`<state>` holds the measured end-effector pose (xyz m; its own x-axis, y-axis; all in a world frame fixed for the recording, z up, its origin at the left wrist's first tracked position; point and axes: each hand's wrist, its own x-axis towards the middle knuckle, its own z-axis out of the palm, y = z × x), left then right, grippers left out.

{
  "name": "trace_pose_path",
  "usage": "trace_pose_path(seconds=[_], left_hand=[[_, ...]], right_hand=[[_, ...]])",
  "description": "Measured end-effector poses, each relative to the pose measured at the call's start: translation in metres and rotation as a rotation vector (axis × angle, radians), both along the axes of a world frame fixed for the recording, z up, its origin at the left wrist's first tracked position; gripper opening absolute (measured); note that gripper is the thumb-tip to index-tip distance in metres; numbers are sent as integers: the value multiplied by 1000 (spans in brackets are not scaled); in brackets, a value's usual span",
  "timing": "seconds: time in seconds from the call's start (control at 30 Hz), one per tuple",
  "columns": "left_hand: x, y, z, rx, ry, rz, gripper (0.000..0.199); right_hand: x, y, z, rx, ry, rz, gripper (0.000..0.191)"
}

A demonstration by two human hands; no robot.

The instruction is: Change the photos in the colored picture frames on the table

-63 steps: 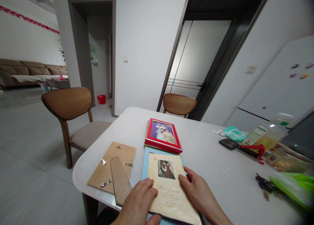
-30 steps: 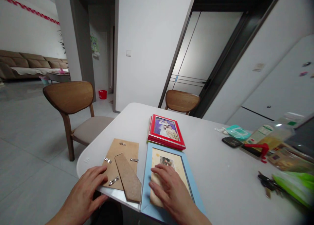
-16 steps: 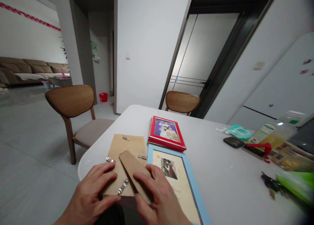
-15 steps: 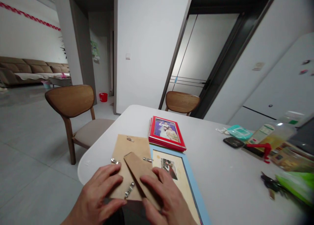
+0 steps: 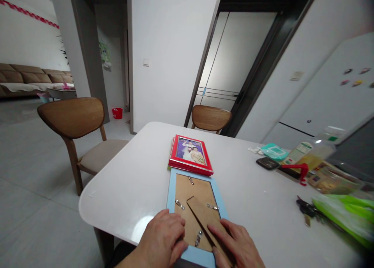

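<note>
A light blue photo frame (image 5: 172,184) lies face down on the white table, close to its near edge. Inside its border sits a brown backing board (image 5: 182,186) with small metal clips (image 5: 179,205) and a fold-out stand (image 5: 201,213). My left hand (image 5: 165,235) is closed on the frame's lower left side, fingers bent over the border and thumb near the bottom corner. With its fingers on the stand and thumb at its lower edge, my right hand (image 5: 235,240) holds the board by that stand. Touching the frame's far end is a stack of red photo frames (image 5: 191,155).
On the right of the white table (image 5: 140,155) are a dark flat case (image 5: 267,163), a teal wipes pack (image 5: 274,151), a bottle of yellow liquid (image 5: 314,153), a red-handled item (image 5: 302,170), keys (image 5: 306,209) and a green bag (image 5: 344,213). Wooden chairs (image 5: 73,118) stand around.
The backing board has moved right from beside the blue frame into it, covering the picture. Both hands moved right with it, and my left hand now grips the frame's side. The view shifted slightly.
</note>
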<state>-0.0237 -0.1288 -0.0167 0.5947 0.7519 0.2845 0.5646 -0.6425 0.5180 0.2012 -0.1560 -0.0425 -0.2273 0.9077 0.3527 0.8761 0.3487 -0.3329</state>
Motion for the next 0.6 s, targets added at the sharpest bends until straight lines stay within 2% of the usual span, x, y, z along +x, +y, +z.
trace_pose_path(seconds=[0.1,0.23,0.4,0.6], left_hand=[[-3,-2,6,-49,33,-6,10],[-5,-4,10,-108,60,-36,39],[-4,-1,10,-130,110,-26,34],[-5,2,12,-150,95,-78,33]], right_hand=[[-6,0,2,35,6,13,30],[-8,5,13,2,4,-10,27],[-3,36,26,-60,-59,-190,25],[-2,65,26,-122,-92,-202,25]])
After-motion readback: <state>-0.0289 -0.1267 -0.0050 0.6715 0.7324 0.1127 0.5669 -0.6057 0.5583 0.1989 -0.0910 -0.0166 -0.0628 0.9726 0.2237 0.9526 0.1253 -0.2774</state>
